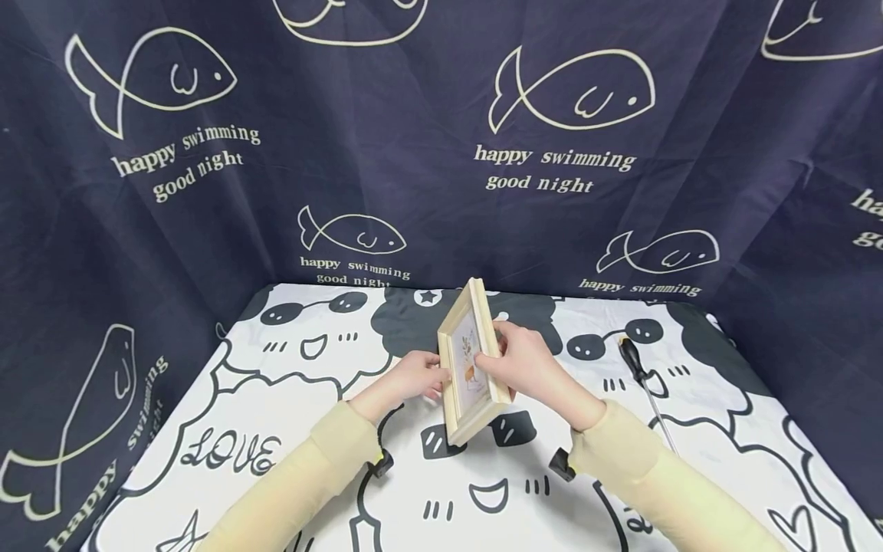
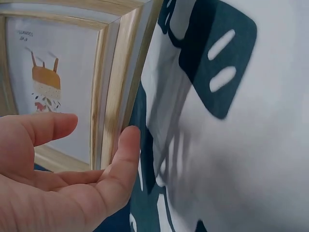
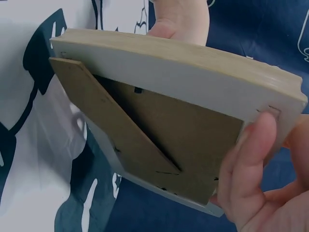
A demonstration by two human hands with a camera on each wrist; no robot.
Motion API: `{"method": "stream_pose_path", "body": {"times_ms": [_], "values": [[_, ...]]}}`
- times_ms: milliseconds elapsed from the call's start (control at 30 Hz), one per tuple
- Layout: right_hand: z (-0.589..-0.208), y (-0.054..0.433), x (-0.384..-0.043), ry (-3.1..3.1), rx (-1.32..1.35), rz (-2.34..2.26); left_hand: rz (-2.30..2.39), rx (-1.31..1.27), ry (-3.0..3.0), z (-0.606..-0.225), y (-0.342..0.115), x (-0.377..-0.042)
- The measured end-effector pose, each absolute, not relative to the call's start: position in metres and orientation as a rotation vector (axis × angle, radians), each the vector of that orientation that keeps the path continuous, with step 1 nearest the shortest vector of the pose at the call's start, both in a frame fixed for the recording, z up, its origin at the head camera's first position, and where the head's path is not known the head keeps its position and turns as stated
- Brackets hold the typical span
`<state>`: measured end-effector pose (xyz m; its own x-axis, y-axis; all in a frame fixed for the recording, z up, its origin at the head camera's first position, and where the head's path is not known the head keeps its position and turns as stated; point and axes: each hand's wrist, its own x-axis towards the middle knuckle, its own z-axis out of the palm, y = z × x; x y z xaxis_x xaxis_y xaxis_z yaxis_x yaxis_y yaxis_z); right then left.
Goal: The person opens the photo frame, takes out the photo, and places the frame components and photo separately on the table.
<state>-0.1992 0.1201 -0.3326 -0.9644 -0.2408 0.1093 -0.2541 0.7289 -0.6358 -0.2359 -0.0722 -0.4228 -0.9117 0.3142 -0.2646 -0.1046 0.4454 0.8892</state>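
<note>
Head view: my right grip (image 1: 527,362) pinches the picture frame (image 1: 464,366) at 3 o'clock, my left grip (image 1: 417,375) loosely open against 9, probably to steady it.

The dark blue curtain (image 1: 441,138) says "happy swimming" and, right under that, "good night", again and again in pale letters (image 1: 555,157). The white tabletop cloth (image 1: 324,437) says "LOVE" (image 1: 231,452) in big loopy writing near its left edge. The framed picture (image 2: 79,77) has tiny print (image 2: 25,35) that is too small to read.
</note>
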Motion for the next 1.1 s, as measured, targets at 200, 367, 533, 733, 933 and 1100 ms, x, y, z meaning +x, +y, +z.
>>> {"method": "stream_pose_path", "body": {"times_ms": [200,367,533,733,933,1100], "values": [[-0.334,0.121,-0.194,-2.841,0.418,1.079,1.379,0.236,2.338,-0.419,-0.062,-0.234],[-0.331,0.122,-0.189,-2.812,0.413,1.014,1.292,0.277,2.373,-0.411,-0.061,-0.236],[-0.329,0.124,-0.187,-2.786,0.426,0.966,1.107,0.330,2.490,-0.392,-0.064,-0.244],[-0.328,0.126,-0.188,-2.791,0.416,0.941,1.142,0.271,2.557,-0.363,-0.069,-0.264],[-0.328,0.127,-0.189,-2.818,0.416,0.951,1.220,0.239,2.584,-0.328,-0.065,-0.286],[-0.330,0.127,-0.191,-2.835,0.406,0.964,1.178,0.267,2.609,-0.308,-0.052,-0.300]]}}
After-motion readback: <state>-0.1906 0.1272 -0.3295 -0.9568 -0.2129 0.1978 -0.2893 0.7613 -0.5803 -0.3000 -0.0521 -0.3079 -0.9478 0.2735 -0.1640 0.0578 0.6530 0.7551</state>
